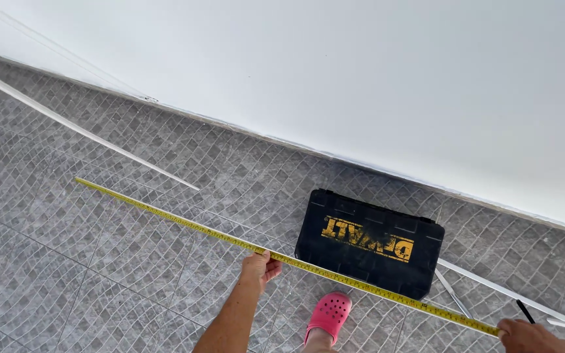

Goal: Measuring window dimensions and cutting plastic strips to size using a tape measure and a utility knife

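Observation:
A long yellow tape measure blade (184, 221) stretches diagonally above the grey tiled floor, from upper left to lower right. My left hand (259, 268) pinches the blade near its middle, thumb on top. At the lower right corner, my right hand (531, 336) grips the blade's other end and also holds a thin black pencil (525, 311). The tape's case is hidden in that hand or out of frame.
A black tool case (369, 241) with yellow lettering lies on the floor near the white wall (361, 78). My foot in a pink clog (327, 316) stands below it. Thin white strips (80, 127) lie on the tiles at left, and further white strips (498, 287) at right.

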